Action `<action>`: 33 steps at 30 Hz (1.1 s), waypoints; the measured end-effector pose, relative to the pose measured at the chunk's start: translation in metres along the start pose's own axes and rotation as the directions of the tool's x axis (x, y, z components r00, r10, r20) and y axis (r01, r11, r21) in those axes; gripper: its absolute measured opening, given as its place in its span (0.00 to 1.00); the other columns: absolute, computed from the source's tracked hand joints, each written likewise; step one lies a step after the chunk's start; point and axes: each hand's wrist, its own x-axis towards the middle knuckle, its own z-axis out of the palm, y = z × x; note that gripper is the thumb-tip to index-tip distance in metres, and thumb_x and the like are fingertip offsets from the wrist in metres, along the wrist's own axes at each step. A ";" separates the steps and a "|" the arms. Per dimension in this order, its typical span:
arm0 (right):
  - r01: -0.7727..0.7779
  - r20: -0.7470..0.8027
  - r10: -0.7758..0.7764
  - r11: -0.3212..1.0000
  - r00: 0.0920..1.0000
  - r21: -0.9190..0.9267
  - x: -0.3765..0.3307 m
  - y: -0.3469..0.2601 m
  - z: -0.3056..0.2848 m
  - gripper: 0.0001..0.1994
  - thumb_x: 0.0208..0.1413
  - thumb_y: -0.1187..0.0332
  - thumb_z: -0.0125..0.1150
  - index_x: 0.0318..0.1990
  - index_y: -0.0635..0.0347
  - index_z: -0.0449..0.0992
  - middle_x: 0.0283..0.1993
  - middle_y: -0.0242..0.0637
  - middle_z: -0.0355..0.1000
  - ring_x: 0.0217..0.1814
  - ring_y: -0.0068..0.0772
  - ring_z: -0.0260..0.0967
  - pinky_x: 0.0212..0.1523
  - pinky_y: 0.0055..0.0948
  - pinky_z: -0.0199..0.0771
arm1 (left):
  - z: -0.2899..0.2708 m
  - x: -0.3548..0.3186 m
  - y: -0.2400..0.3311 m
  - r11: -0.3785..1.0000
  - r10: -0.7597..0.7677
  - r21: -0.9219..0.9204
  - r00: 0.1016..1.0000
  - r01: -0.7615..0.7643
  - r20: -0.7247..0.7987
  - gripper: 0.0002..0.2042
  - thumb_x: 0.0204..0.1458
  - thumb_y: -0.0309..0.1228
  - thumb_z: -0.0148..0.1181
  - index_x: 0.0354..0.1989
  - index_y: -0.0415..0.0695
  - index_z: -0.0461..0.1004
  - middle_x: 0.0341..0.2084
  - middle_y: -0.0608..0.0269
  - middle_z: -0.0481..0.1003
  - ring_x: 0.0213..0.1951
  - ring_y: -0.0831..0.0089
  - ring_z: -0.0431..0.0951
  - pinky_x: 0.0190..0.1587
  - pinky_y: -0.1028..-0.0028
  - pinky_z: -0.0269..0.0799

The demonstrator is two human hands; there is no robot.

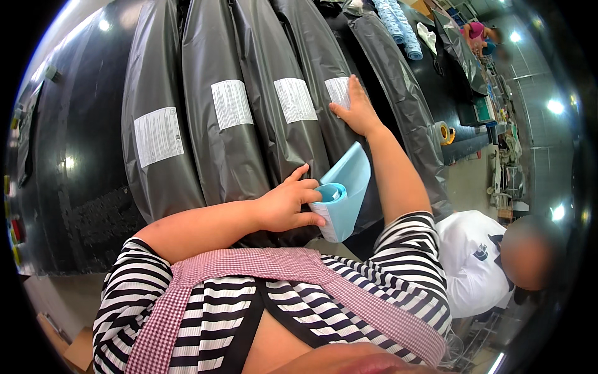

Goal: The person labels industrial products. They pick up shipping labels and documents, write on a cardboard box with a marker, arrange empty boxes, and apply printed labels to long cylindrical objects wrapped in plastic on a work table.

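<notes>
My right hand (359,112) lies with fingers stretched out over the edge of a white printed label (337,92). That label sits on a long roll wrapped in dark plastic (305,43). Lower down, my left hand (289,202) grips a curled roll of light blue label backing paper (349,196), its loose end rising toward the right forearm. Similar wrapped rolls lie side by side to the left, each bearing a white label: one at the far left (159,137), another beside it (232,105), and a third (294,100) nearer the right hand.
Another dark wrapped roll (398,81) lies right of my right arm. Beyond it are a roll of yellow tape (444,133) and blue patterned rolls (405,31) on the black table (75,149). A person in white (470,262) is close at right; another person (476,34) is farther off.
</notes>
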 end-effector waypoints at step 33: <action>-0.013 0.070 -0.059 0.665 0.996 0.747 -0.204 -0.248 -0.125 0.20 0.39 0.67 0.76 0.41 0.62 0.75 0.30 0.30 0.66 0.33 0.22 0.61 0.36 0.24 0.64 | -0.051 -0.133 0.119 0.856 -0.445 -0.276 0.895 0.437 0.035 0.19 0.52 0.33 0.66 0.49 0.33 0.75 0.46 0.59 0.74 0.45 0.73 0.74 0.48 0.72 0.71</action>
